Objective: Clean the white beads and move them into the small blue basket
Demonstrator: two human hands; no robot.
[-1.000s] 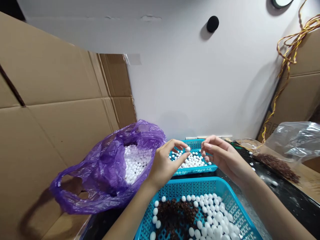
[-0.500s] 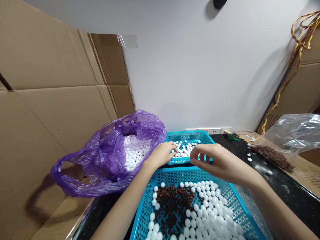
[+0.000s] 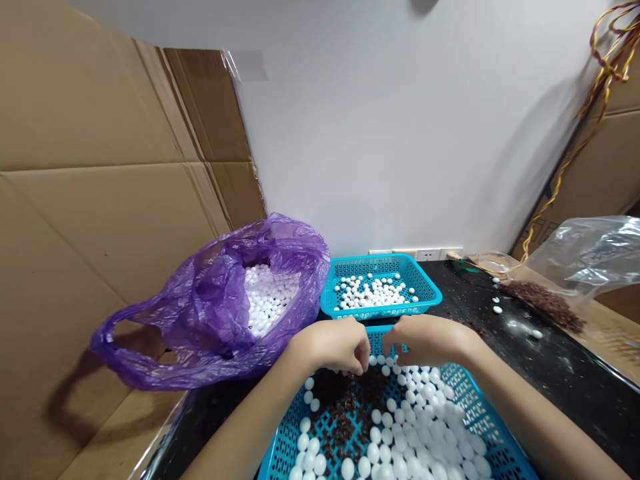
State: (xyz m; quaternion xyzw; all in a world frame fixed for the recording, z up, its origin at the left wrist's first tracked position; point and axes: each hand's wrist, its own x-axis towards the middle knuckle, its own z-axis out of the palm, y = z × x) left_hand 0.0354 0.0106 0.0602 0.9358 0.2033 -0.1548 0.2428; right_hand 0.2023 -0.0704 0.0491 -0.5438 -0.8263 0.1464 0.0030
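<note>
My left hand [image 3: 345,345] reaches over the far left part of the near blue plastic basket [image 3: 477,397]. Its fingers are curled together above dark brown bits [image 3: 345,417], and whatever they hold is hidden. Beside it, my right hand [image 3: 423,337] hovers at the basket's far side with bent fingers, a gap showing between them and nothing visible in it. White balls [image 3: 420,427] fill the basket's right part and line its left side. Behind my hands stands a smaller blue basket [image 3: 430,297] holding scattered white balls [image 3: 375,293].
On the left a purple plastic bag [image 3: 200,320] lies open with white balls inside, against cardboard [image 3: 100,227]. Loose white balls [image 3: 497,309], a brown heap [image 3: 545,303] and a clear plastic bag [image 3: 595,257] are on the right. Twisted wires [image 3: 557,190] hang there.
Both hands have come back from the smaller basket to the far part of the near basket. My left fingers have curled in, and the smaller basket is now uncovered.
</note>
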